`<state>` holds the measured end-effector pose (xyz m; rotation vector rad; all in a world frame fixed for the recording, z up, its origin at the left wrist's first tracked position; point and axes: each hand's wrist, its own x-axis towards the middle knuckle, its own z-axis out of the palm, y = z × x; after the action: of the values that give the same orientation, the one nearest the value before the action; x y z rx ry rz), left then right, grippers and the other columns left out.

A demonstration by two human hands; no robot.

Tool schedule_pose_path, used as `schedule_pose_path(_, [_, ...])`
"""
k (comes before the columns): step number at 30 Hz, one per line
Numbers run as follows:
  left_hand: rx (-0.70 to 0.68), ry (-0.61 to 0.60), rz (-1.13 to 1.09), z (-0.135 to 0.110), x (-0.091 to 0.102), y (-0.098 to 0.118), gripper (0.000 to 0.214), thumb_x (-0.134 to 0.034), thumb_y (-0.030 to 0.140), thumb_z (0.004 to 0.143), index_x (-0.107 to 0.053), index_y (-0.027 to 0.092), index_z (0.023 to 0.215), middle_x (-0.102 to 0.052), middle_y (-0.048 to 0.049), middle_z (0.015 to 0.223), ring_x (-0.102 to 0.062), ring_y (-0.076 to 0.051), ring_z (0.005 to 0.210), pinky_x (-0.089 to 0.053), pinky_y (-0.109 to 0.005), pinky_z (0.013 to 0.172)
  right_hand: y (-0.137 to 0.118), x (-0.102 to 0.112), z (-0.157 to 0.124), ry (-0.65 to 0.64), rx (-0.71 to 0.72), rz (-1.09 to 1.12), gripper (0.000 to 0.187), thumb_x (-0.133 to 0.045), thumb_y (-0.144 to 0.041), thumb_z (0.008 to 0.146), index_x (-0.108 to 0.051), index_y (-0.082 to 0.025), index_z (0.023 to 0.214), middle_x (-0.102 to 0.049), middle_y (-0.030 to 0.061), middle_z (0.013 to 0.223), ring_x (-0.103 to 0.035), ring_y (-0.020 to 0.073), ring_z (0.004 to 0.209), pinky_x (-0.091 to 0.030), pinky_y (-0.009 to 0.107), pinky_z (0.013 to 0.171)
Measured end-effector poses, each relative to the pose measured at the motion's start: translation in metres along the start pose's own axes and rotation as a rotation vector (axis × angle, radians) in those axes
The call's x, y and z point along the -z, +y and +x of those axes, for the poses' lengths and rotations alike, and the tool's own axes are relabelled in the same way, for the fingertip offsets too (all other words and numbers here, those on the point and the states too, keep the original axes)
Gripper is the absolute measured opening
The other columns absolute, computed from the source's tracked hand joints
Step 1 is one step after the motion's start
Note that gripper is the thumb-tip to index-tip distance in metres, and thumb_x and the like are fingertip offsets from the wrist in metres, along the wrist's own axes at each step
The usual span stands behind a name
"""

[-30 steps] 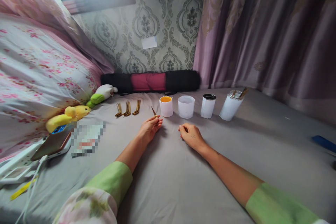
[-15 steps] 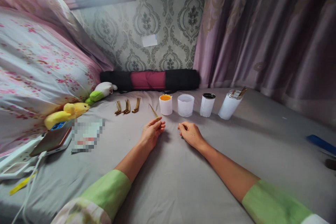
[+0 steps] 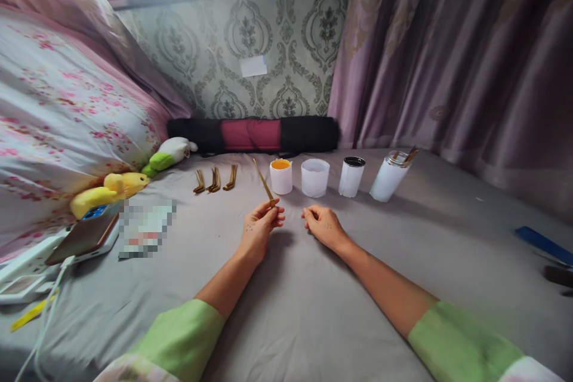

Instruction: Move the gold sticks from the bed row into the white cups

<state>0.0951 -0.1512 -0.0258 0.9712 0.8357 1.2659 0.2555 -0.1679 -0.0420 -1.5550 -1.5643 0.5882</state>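
Observation:
My left hand (image 3: 262, 222) pinches the lower end of a slim golden-brown stick (image 3: 263, 182), which points up and away. What its lower end looks like is hidden by my fingers. My right hand (image 3: 323, 224) rests loosely closed on the grey sheet, and nothing shows in it. Beyond my hands stand a white-wrapped cup with an orange inside (image 3: 281, 180), a translucent white cup (image 3: 315, 182), a white-wrapped can with a dark inside (image 3: 352, 180) and a tilted-looking white-wrapped jar (image 3: 388, 179) holding brown sticks (image 3: 410, 155).
Small bunches of bent golden-brown pieces (image 3: 215, 181) lie left of the cups. Farther left are yellow (image 3: 96, 198) and green-white plush toys (image 3: 166, 157), a blurred packet (image 3: 145, 230), a phone (image 3: 85, 236) and a white cable (image 3: 50, 316). A blue object (image 3: 544, 245) lies far right.
My left hand has tilted the stick more upright, so more of its length shows above my fingers. My right hand stays in place. The view has shifted slightly.

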Motion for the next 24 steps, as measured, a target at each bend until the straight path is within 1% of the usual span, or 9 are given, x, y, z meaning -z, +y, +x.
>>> schedule_pose_path(5, [-0.042,-0.016,0.095,-0.0033,-0.003,-0.0001,0.035,-0.062,0.025,0.065,-0.06,0.011,0.097,-0.062,-0.0062,0.076,-0.056,-0.01,0.06,-0.045,-0.022,0.055,0.0002,0.0004,-0.0009,-0.011,0.0,0.044,0.033,-0.036,-0.038,0.079,-0.061,-0.016,0.076,-0.059,0.0009,0.057,-0.052,0.009,0.046,-0.037,0.02,0.048])
schedule_pose_path(12, [-0.107,-0.031,0.207,-0.0074,-0.0062,0.003,0.029,-0.06,0.022,0.065,-0.062,0.011,0.092,-0.061,-0.0056,0.074,-0.055,-0.01,0.058,-0.044,-0.022,0.053,-0.0019,0.002,-0.0007,-0.014,-0.012,0.063,0.032,-0.037,-0.038,0.079,-0.06,-0.015,0.078,-0.058,0.0005,0.057,-0.05,0.0082,0.044,-0.038,0.019,0.047])
schedule_pose_path(20, [-0.183,-0.055,0.32,-0.0056,-0.0031,0.0005,0.025,-0.057,0.021,0.067,-0.065,0.014,0.09,-0.061,-0.0041,0.072,-0.054,-0.01,0.056,-0.043,-0.02,0.05,-0.0034,0.0032,-0.0014,-0.002,0.011,0.086,0.033,-0.037,-0.038,0.079,-0.059,-0.014,0.078,-0.058,0.0007,0.057,-0.048,0.0072,0.042,-0.037,0.018,0.045])
schedule_pose_path(24, [-0.239,-0.085,0.389,-0.0045,0.0001,-0.0032,0.025,-0.056,0.021,0.069,-0.065,0.016,0.091,-0.061,-0.0037,0.073,-0.054,-0.01,0.057,-0.043,-0.019,0.05,-0.005,0.0037,-0.0021,-0.002,0.017,0.123,0.033,-0.038,-0.039,0.079,-0.059,-0.014,0.078,-0.057,0.0006,0.057,-0.048,0.007,0.042,-0.038,0.018,0.045])
